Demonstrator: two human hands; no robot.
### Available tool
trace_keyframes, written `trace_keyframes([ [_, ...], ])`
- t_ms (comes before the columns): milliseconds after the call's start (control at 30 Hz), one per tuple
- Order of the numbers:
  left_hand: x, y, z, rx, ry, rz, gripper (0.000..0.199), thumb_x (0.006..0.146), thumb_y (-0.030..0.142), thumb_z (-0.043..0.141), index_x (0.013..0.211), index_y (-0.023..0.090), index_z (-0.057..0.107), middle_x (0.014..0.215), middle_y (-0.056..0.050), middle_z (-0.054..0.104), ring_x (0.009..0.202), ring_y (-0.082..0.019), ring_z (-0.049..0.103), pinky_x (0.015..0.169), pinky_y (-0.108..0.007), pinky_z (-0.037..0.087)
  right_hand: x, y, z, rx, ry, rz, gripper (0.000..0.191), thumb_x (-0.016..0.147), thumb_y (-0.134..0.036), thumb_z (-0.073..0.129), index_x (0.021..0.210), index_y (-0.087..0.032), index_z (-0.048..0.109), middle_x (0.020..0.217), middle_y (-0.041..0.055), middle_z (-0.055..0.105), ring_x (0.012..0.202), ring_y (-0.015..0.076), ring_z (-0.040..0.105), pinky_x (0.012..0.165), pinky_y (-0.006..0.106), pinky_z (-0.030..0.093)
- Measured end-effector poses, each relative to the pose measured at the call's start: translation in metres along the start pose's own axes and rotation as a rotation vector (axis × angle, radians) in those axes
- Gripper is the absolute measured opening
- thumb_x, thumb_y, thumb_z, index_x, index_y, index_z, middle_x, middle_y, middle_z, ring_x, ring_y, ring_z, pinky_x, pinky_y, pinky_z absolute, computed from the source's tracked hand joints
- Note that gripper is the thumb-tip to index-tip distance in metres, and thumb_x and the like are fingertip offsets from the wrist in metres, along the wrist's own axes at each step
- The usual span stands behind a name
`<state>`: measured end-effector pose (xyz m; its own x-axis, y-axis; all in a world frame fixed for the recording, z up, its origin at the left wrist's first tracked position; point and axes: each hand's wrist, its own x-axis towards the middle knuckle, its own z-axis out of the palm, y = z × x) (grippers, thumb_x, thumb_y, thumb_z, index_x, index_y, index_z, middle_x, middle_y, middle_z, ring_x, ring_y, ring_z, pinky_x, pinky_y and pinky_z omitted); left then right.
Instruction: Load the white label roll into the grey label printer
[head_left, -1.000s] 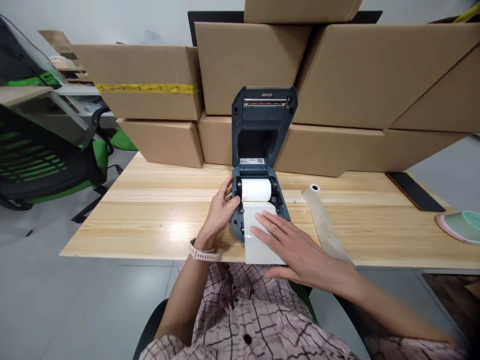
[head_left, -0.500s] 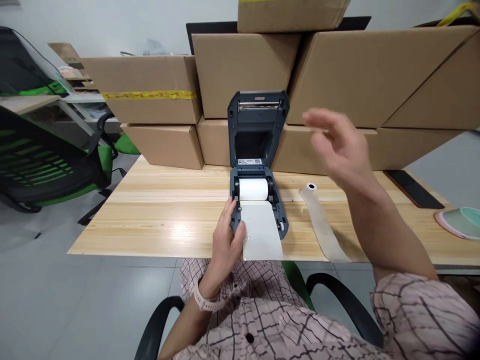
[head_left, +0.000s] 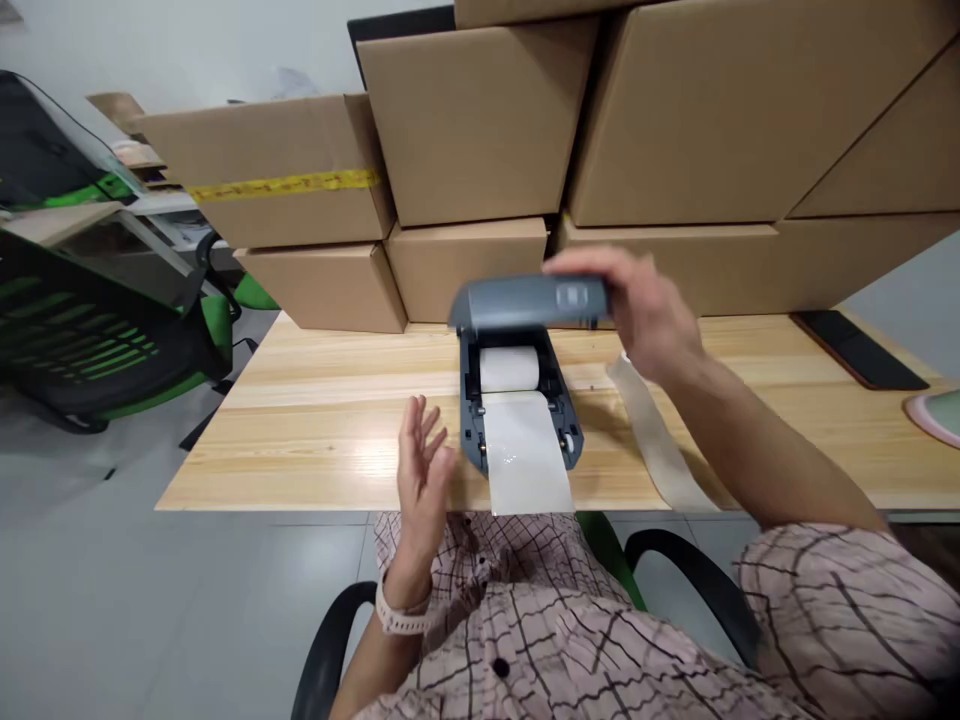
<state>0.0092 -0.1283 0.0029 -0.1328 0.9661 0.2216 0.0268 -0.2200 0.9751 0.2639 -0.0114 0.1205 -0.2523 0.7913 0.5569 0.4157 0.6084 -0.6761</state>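
Observation:
A dark grey label printer sits at the front of the table, partly open. In its bay lies a white label roll, and a label strip runs from it over the printer's front to the table edge. My right hand grips the right end of the printer lid, which is tilted partway down above the roll; both are blurred. Beside the printer on the left, my left hand is raised with fingers apart, touching nothing. A curled paper strip lies to the right, its rolled end partly hidden.
Cardboard boxes are stacked along the back of the wooden table, close behind the lid. A black phone-like slab lies at the right, near a pink-rimmed green object. An office chair stands left of the table.
My right hand has moved left onto the printer lid, and the lid has swung forward and down from upright. My left hand has come away from the printer and label strip to the left.

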Motion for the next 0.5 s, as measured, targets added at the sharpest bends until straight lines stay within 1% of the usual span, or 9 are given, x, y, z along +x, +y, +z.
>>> trace_keyframes([
  [67, 0.008, 0.001, 0.001, -0.026, 0.011, 0.053, 0.070, 0.101, 0.054, 0.052, 0.164, 0.039, 0.026, 0.174, -0.005, 0.023, 0.159, -0.033, 0.027, 0.128, -0.051, 0.033, -0.049, -0.005, 0.002, -0.036, -0.191, -0.116, 0.051, 0.109, -0.059, 0.028, 0.132, -0.034, 0.067, 0.140, 0.0002, 0.068, 0.137, 0.0262, 0.059, 0.121, 0.060, 0.040],
  [100, 0.011, 0.002, 0.004, -0.029, 0.003, 0.065, 0.073, 0.100, 0.058, 0.050, 0.165, 0.039, 0.022, 0.175, -0.004, 0.019, 0.161, -0.033, 0.022, 0.130, -0.050, 0.028, -0.070, -0.007, 0.006, -0.069, -0.252, -0.135, 0.045, 0.109, -0.055, 0.034, 0.132, -0.035, 0.067, 0.140, 0.0005, 0.068, 0.138, 0.0264, 0.058, 0.122, 0.061, 0.038],
  [133, 0.014, 0.002, 0.008, -0.030, -0.010, 0.062, 0.078, 0.099, 0.062, 0.050, 0.165, 0.039, 0.018, 0.176, -0.003, 0.015, 0.162, -0.033, 0.017, 0.131, -0.049, 0.025, -0.088, -0.007, 0.012, -0.100, -0.265, -0.135, 0.040, 0.109, -0.049, 0.037, 0.132, -0.035, 0.068, 0.139, 0.0012, 0.069, 0.138, 0.0263, 0.058, 0.123, 0.060, 0.037],
  [167, 0.016, 0.001, 0.014, -0.031, -0.029, 0.040, 0.083, 0.097, 0.065, 0.051, 0.166, 0.039, 0.014, 0.177, -0.003, 0.011, 0.163, -0.032, 0.014, 0.132, -0.048, 0.022, -0.103, -0.007, 0.020, -0.126, -0.226, -0.125, 0.037, 0.109, -0.043, 0.040, 0.130, -0.034, 0.069, 0.137, 0.0020, 0.071, 0.137, 0.0263, 0.059, 0.122, 0.059, 0.038],
  [233, 0.018, -0.001, 0.027, -0.051, -0.069, -0.055, 0.092, 0.093, 0.068, 0.056, 0.166, 0.036, 0.012, 0.177, -0.005, 0.010, 0.163, -0.033, 0.012, 0.133, -0.048, 0.021, -0.123, -0.005, 0.039, -0.144, -0.051, -0.086, 0.033, 0.107, -0.034, 0.043, 0.121, -0.032, 0.073, 0.129, 0.0034, 0.075, 0.132, 0.0269, 0.063, 0.119, 0.058, 0.043],
  [300, 0.018, -0.002, 0.037, -0.095, -0.089, -0.163, 0.096, 0.092, 0.065, 0.062, 0.166, 0.033, 0.011, 0.176, -0.008, 0.015, 0.162, -0.034, 0.016, 0.132, -0.049, 0.022, -0.131, -0.002, 0.058, -0.135, 0.144, -0.030, 0.030, 0.105, -0.032, 0.045, 0.111, -0.032, 0.074, 0.117, 0.0035, 0.078, 0.124, 0.0283, 0.067, 0.114, 0.059, 0.047],
  [367, 0.017, -0.002, 0.041, -0.125, -0.098, -0.213, 0.097, 0.093, 0.059, 0.065, 0.166, 0.032, 0.008, 0.174, -0.011, 0.022, 0.160, -0.034, 0.024, 0.131, -0.051, 0.026, -0.131, 0.002, 0.073, -0.131, 0.253, 0.062, 0.027, 0.103, -0.036, 0.047, 0.115, -0.034, 0.072, 0.114, 0.0047, 0.078, 0.124, 0.0308, 0.066, 0.112, 0.062, 0.047],
  [433, 0.017, -0.002, 0.039, -0.124, -0.110, -0.202, 0.097, 0.094, 0.054, 0.065, 0.166, 0.033, 0.005, 0.172, -0.011, 0.027, 0.158, -0.034, 0.029, 0.129, -0.052, 0.031, -0.126, 0.005, 0.081, -0.131, 0.291, 0.164, 0.040, 0.101, -0.046, 0.048, 0.137, -0.034, 0.061, 0.133, 0.0082, 0.070, 0.135, 0.0335, 0.058, 0.114, 0.063, 0.045],
  [500, 0.016, -0.002, 0.035, -0.108, -0.128, -0.184, 0.096, 0.094, 0.053, 0.066, 0.166, 0.035, 0.005, 0.171, -0.011, 0.029, 0.157, -0.034, 0.032, 0.127, -0.052, 0.035, -0.121, 0.008, 0.083, -0.076, 0.239, 0.248, 0.065, 0.099, -0.054, 0.046, 0.159, -0.032, 0.033, 0.162, 0.0105, 0.045, 0.148, 0.0342, 0.045, 0.117, 0.061, 0.043],
])
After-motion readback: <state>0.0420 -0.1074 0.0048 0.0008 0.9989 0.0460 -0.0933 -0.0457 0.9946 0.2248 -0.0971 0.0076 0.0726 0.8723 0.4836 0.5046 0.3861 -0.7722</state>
